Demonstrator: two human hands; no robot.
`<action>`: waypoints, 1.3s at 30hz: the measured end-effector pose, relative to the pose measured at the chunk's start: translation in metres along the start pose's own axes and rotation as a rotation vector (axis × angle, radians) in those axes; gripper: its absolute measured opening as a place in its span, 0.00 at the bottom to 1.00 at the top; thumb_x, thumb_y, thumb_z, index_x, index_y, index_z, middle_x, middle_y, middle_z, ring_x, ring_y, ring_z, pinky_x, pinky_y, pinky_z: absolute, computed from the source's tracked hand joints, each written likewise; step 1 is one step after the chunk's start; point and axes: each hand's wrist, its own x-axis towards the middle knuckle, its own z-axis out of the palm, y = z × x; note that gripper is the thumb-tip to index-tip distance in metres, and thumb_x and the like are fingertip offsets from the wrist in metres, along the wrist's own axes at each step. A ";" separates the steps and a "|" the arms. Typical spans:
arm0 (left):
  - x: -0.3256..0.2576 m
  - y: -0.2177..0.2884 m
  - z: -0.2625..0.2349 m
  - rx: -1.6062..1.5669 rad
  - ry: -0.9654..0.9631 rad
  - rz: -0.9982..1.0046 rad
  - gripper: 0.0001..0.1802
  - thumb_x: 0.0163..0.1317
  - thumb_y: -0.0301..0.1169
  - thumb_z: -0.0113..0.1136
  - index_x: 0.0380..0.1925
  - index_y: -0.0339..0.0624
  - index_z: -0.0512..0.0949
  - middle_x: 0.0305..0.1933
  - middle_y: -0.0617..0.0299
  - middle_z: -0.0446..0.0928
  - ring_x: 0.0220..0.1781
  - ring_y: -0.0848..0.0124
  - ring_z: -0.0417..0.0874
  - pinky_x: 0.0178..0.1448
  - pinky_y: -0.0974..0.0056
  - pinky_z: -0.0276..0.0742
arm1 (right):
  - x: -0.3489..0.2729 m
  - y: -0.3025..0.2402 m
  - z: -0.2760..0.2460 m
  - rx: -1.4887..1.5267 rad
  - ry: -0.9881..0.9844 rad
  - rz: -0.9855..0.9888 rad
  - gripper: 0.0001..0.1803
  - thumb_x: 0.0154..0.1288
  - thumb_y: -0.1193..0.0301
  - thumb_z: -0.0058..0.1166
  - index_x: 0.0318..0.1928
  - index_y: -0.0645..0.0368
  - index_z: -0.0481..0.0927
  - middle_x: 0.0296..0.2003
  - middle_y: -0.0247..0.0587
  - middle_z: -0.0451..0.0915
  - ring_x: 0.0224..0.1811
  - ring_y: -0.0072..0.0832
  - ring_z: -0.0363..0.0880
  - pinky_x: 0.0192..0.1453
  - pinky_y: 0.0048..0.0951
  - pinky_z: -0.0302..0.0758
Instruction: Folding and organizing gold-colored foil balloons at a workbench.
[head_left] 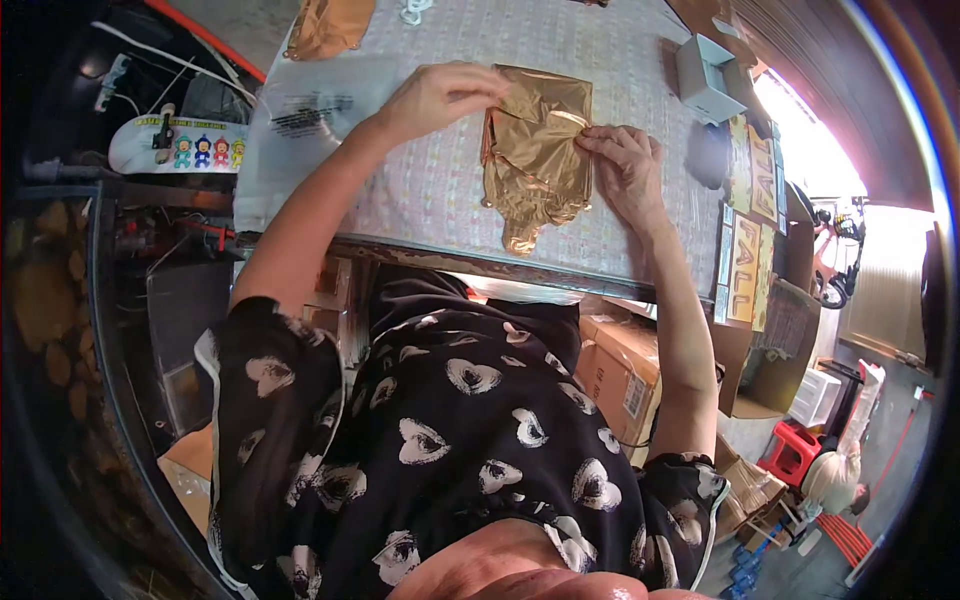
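A folded, crumpled sheet of shiny gold foil [545, 125], which looks like a flat foil balloon, lies on the table in front of me. Its narrow end points toward me. At its right edge, my right hand [628, 170] is closed, pinching the foil between thumb and fingertips. My left hand [445, 98] reaches to the upper left corner, its fingers stretched out and slightly blurred at the tips. Whether those fingertips touch the foil, I cannot tell. Beside my left forearm lies a clear plastic bag [310, 115] with dark print.
Another copper-gold foil piece [330, 25] and a white string [416, 10] lie at the table's far side. A small open white box [712, 78] stands at the far right. Yellow printed boxes [748, 265] line the right edge. A skateboard deck [180, 145] is to the left.
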 end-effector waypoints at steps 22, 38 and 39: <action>-0.011 0.035 0.023 0.539 -0.162 0.441 0.13 0.59 0.27 0.68 0.45 0.42 0.87 0.51 0.60 0.87 0.56 0.61 0.86 0.60 0.58 0.82 | -0.001 0.006 -0.003 0.068 -0.023 0.054 0.17 0.62 0.80 0.56 0.48 0.47 0.86 0.50 0.26 0.87 0.60 0.34 0.77 0.71 0.46 0.56; -0.021 0.039 0.036 0.213 0.088 0.008 0.05 0.64 0.23 0.67 0.30 0.31 0.84 0.43 0.52 0.89 0.49 0.59 0.91 0.54 0.59 0.87 | 0.001 -0.005 -0.010 -0.075 -0.097 0.033 0.21 0.51 0.75 0.67 0.48 0.48 0.86 0.56 0.27 0.86 0.67 0.40 0.73 0.73 0.48 0.55; -0.021 0.038 0.037 0.216 0.090 0.004 0.05 0.64 0.23 0.67 0.30 0.31 0.84 0.43 0.52 0.89 0.49 0.59 0.91 0.54 0.59 0.87 | 0.001 -0.007 -0.009 -0.147 -0.082 0.023 0.21 0.51 0.74 0.68 0.48 0.48 0.86 0.56 0.26 0.86 0.66 0.40 0.74 0.72 0.47 0.56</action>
